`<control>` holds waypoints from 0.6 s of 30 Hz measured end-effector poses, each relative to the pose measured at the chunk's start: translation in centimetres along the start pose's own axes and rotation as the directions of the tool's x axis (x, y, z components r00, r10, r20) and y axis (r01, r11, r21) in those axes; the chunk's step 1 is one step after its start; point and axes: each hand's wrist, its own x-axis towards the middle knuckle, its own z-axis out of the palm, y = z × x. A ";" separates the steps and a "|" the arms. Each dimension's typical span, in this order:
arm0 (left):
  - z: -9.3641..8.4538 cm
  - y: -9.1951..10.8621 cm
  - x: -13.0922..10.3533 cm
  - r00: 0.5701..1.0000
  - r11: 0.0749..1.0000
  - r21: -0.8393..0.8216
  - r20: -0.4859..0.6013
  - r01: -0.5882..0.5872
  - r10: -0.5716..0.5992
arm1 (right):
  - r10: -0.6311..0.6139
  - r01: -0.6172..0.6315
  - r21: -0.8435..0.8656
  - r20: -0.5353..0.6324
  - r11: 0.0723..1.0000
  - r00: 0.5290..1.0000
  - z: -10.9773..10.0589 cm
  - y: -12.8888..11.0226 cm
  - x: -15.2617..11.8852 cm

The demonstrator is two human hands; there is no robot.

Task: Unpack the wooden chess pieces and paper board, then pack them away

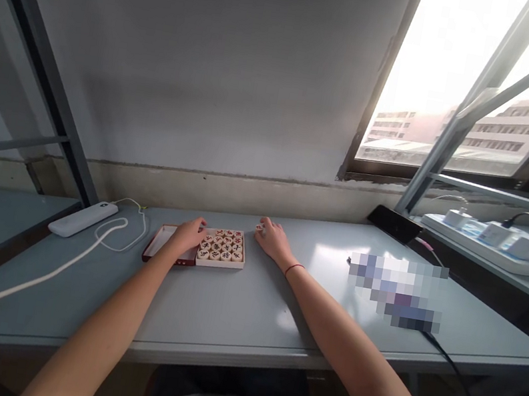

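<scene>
A box of Chinese chess pieces lies open on the grey desk. Its white tray (218, 265) holds rows of round cream pieces (222, 246) marked with red or black characters. The dark red lid (154, 244) with a pale inside is folded out to the left. My left hand (188, 237) reaches across the lid, fingers bent over the tray's far left corner, gripping the box there. To the right of the tray, my right hand (273, 240) pinches a Chinese chess piece (259, 227) close to the desktop. Its fingers partly hide the piece.
A white power bank (83, 218) with a white cable lies at the left. A blurred-out object (395, 291) with a black cable is at the right. Beyond it, a power strip (482, 244) holds several plugs. Metal frame posts (450, 134) rise on both sides; a wall stands behind.
</scene>
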 end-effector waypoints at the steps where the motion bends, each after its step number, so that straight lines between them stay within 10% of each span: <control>1: 0.0 0.1 0.0 1.000 1.000 0.012 -0.013 -0.006 0.006 | -0.013 0.012 -0.021 -0.050 1.000 0.999 -0.1 -0.3 -0.1; 10: -0.2 2.4 -1.2 0.985 0.981 0.192 -0.163 -0.026 0.058 | 0.019 -0.023 0.101 0.035 0.995 0.999 -0.8 -4.7 -1.4; 18: 0.5 3.8 -1.4 0.997 0.983 0.176 -0.054 -0.042 0.052 | 0.016 -0.029 0.159 0.083 0.987 0.996 -1.0 -5.7 -2.0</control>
